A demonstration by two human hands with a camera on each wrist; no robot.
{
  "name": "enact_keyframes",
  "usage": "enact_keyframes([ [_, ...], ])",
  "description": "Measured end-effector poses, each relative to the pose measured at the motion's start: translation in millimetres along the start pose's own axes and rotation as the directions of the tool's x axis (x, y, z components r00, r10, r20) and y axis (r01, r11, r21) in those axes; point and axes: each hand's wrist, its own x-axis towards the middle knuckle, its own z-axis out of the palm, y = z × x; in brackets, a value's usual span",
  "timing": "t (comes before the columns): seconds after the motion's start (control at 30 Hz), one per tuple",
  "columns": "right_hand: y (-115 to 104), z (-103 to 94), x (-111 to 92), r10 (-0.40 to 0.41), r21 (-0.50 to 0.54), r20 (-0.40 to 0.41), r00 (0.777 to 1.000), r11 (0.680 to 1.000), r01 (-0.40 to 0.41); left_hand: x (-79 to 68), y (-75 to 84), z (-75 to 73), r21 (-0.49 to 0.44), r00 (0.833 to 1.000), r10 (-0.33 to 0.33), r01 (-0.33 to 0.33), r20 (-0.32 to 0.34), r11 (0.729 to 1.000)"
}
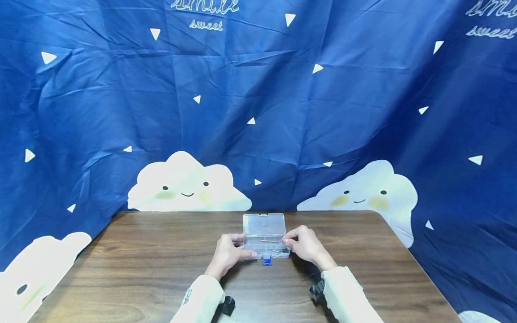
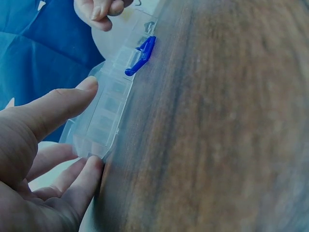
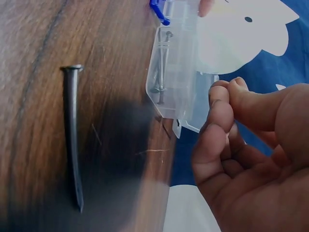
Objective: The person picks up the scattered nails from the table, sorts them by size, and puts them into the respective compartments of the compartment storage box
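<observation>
A clear plastic compartment box (image 1: 252,255) stands on the table with its lid (image 1: 264,224) raised at the back and a blue latch (image 1: 267,259) hanging at the front. My left hand (image 1: 228,252) grips the box's left end, thumb along the front rim, fingers around the side. A nail (image 1: 269,241) lies crosswise in the rear part of the box. Several more nails (image 3: 163,67) lie in the front right compartment. At the right end, my right hand (image 1: 304,244) has thumb and index tips together beside the rim; nothing shows between them.
A loose nail (image 3: 72,135) lies on the wooden table (image 1: 153,269) near the right wrist. Each wrist wears a black camera mount (image 1: 317,290). A blue curtain (image 1: 258,89) with white clouds hangs behind the table's back edge.
</observation>
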Motion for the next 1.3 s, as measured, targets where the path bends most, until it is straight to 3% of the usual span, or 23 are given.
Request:
enact_keyframes([
  [0.4,3.1,-13.3,-19.1,0.020,0.008,0.050,0.999,1.000,-0.021,-1.0,-2.8,0.0,0.002,1.000,0.000,0.000,-0.003,1.000],
  [1.03,22.8,-29.2,-57.6,-0.070,-0.119,0.108,0.992,0.989,0.083,1.6,-2.5,1.0,-0.015,1.000,-0.003,0.003,0.002,1.000],
  [1.3,29.0,-31.1,-69.2,-0.021,-0.160,0.135,0.991,0.986,0.042,1.1,-1.8,1.2,-0.007,1.000,-0.009,0.009,0.000,1.000],
])
